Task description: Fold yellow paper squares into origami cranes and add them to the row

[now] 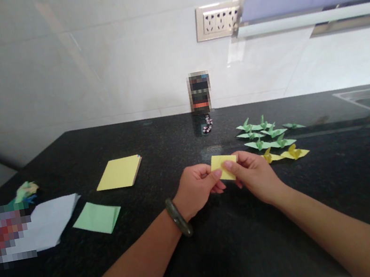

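Between my two hands is a small folded square of yellow paper (224,164), held up above the dark countertop. My left hand (198,186) pinches its left side, the thumb lying on its face. On the right side, my right hand (254,174) grips it the same way, with the thumb near the middle. Just beyond my right hand stand two yellow paper cranes (295,152). Several green paper cranes (261,144) are set in rows behind them. The fingers behind the paper are partly hidden.
A stack of yellow paper (118,173) lies left on the black countertop (170,136), near a folded green sheet (97,218) and white papers (54,221). A phone (200,92) leans on the wall below a socket panel (218,21). A sink edge (361,102) is at far right.
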The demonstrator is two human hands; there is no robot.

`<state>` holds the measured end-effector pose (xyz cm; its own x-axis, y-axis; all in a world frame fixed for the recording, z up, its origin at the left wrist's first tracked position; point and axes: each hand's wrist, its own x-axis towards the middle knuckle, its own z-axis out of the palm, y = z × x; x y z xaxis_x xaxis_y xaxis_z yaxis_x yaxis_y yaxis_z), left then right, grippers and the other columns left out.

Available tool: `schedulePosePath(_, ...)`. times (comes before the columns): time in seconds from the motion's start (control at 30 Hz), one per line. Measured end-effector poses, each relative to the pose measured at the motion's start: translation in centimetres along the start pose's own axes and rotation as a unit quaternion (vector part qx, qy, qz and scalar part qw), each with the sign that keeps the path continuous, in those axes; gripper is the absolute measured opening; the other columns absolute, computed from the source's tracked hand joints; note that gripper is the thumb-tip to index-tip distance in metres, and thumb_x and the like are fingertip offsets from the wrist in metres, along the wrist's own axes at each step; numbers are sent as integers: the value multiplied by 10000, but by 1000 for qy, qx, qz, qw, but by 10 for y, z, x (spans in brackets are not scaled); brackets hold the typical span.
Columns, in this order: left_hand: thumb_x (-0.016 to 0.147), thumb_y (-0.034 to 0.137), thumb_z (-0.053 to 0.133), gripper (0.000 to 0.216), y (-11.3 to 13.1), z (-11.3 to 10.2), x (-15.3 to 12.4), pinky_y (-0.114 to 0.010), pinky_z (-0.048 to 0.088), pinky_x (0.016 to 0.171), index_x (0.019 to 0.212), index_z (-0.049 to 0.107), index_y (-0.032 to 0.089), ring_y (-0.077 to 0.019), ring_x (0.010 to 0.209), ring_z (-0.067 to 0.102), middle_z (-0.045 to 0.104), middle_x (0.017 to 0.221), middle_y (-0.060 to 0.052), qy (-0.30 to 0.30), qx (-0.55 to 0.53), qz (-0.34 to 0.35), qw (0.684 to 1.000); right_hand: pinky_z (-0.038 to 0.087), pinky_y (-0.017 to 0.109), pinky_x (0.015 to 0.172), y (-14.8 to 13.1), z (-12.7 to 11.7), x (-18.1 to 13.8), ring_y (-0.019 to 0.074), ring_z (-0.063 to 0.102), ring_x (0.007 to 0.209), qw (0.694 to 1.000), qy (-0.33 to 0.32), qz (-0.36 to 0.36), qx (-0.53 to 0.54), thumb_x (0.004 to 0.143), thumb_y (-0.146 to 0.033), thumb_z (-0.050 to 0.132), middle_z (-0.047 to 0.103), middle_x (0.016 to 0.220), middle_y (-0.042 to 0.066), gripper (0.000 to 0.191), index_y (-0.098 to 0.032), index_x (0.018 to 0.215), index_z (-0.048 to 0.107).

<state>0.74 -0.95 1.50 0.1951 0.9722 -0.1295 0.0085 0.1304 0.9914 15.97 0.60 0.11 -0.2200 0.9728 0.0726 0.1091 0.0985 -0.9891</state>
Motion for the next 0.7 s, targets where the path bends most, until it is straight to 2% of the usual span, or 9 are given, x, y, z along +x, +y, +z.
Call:
schedulePosePath(0.1, 712, 261, 631, 191, -1, 0, 0, -198, 446, 492, 594, 602, 114, -83, 448, 544, 608, 503, -4, 11, 3, 16, 1000, 296, 194, 369, -2, 2, 0, 57, 379, 413, 999, -45, 2, 18, 678, -449, 658, 542, 586, -25, 324, -146, 762, 577)
schedulePosePath(0.17, 709, 268, 632, 199, -1, 1, 0, -199, 446, 493, 585, 596, 117, -83, 447, 540, 600, 494, -1, 10, 6, 24, 1000, 288, 195, 367, -3, 3, -1, 54, 369, 413, 998, -52, -3, 21, 673, -437, 666, 556, 601, -21, 314, -146, 769, 595)
schedulePosePath(0.27, 721, 265, 613, 218, -1, 0, -1, -198, 442, 490, 561, 581, 121, -79, 442, 530, 590, 486, 3, 6, 8, 34, 999, 272, 197, 367, -3, 2, -1, 53, 358, 395, 999, -35, -4, 8, 701, -445, 639, 511, 521, -37, 305, -147, 676, 576)
schedulePosePath(0.37, 726, 269, 602, 227, -1, 0, -2, -200, 440, 491, 554, 577, 123, -78, 441, 524, 589, 487, 2, 5, 10, 37, 999, 274, 202, 380, -3, 0, -2, 62, 365, 380, 1000, -14, 7, -25, 763, -493, 550, 447, 427, -39, 412, -153, 537, 500)
schedulePosePath(0.43, 725, 274, 600, 234, -1, -1, -2, -201, 438, 489, 547, 575, 124, -79, 441, 523, 589, 485, 1, 0, 16, 37, 999, 300, 203, 395, -2, -1, -1, 70, 389, 399, 999, -15, 3, -32, 773, -508, 530, 469, 452, -32, 411, -154, 565, 508)
schedulePosePath(0.57, 709, 278, 617, 247, -3, 0, -1, -197, 431, 477, 521, 570, 125, -78, 437, 521, 586, 479, 1, -19, 33, 36, 999, 321, 198, 401, -1, -2, -1, 75, 406, 432, 1000, -16, 1, -26, 726, -481, 604, 497, 522, -36, 329, -156, 700, 558)
schedulePosePath(0.7, 696, 285, 638, 220, -2, -1, 0, -195, 440, 480, 554, 589, 124, -76, 440, 523, 599, 492, -4, 20, 4, 21, 1000, 279, 193, 386, -3, -4, 0, 61, 358, 409, 1000, 0, -3, -22, 774, -451, 560, 443, 468, -44, 331, -141, 662, 590)
